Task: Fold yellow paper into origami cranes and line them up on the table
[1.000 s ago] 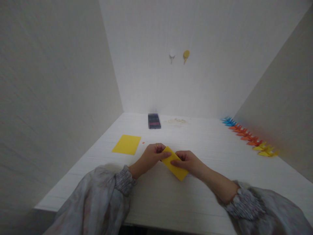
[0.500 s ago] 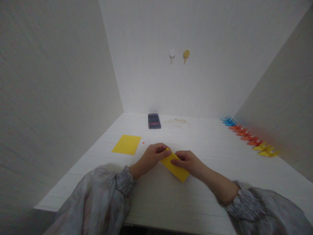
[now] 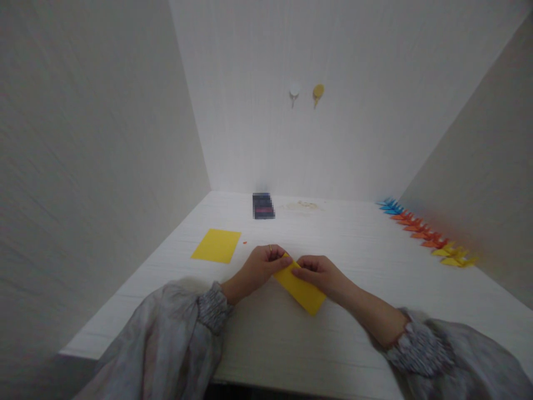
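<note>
A folded piece of yellow paper (image 3: 306, 293) slants between my hands, its lower end tilting down to the right. My left hand (image 3: 266, 264) pinches the upper left corner, thumb on top; a ring shows on one finger. My right hand (image 3: 318, 272) grips the upper right edge, with the thumb lying on the paper and the other fingers curled behind it. Both hands are closed, and their fingertips under the paper are hidden. To the left, a flat yellow sheet (image 3: 216, 245) lies on the white table (image 3: 350, 350), with a tiny orange scrap (image 3: 245, 243) beside it.
Along the right wall runs a row of folded paper birds: blue (image 3: 390, 206), orange-red (image 3: 420, 229) and yellow (image 3: 456, 256). A dark blurred rectangular object (image 3: 264, 206) lies near the back wall. Two hooks, white (image 3: 293, 93) and yellow (image 3: 318, 92), are on that wall.
The lower end of the folded yellow paper has shifted slightly down and right. My right thumb sits a little higher on it. Both hands keep their hold.
</note>
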`<state>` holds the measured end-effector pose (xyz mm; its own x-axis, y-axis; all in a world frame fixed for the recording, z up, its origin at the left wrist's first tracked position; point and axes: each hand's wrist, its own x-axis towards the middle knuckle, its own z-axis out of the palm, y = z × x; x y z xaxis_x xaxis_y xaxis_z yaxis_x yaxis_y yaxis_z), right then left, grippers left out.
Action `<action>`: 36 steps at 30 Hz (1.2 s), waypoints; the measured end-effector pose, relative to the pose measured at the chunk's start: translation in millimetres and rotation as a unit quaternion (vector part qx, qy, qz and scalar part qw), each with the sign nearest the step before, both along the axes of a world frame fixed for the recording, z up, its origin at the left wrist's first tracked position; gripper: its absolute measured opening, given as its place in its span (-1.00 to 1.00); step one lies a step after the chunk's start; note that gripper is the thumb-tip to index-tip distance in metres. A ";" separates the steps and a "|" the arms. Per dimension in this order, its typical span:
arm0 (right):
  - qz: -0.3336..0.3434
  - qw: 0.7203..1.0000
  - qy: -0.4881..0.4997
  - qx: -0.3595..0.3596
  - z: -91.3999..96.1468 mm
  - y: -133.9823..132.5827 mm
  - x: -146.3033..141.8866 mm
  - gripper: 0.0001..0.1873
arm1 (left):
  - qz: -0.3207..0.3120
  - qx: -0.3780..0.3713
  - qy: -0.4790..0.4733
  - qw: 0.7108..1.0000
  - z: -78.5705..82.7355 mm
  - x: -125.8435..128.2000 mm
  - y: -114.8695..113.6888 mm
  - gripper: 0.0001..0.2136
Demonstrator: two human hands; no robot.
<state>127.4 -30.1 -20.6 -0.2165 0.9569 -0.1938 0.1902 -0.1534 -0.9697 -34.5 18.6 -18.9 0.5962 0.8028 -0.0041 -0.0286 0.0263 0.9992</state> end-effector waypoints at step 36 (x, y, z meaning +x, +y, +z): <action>-0.027 1.000 0.007 0.009 -0.5 1.6 2.3 -0.70 | 0.021 0.014 0.001 1.000 1.4 0.0 0.6 -0.75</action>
<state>129.7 -28.4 -21.1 -0.1668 0.9706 -0.1738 0.1680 -0.1457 -0.9750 -34.5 19.3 -17.5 0.5626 0.8266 0.0176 -0.0271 -0.0028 0.9996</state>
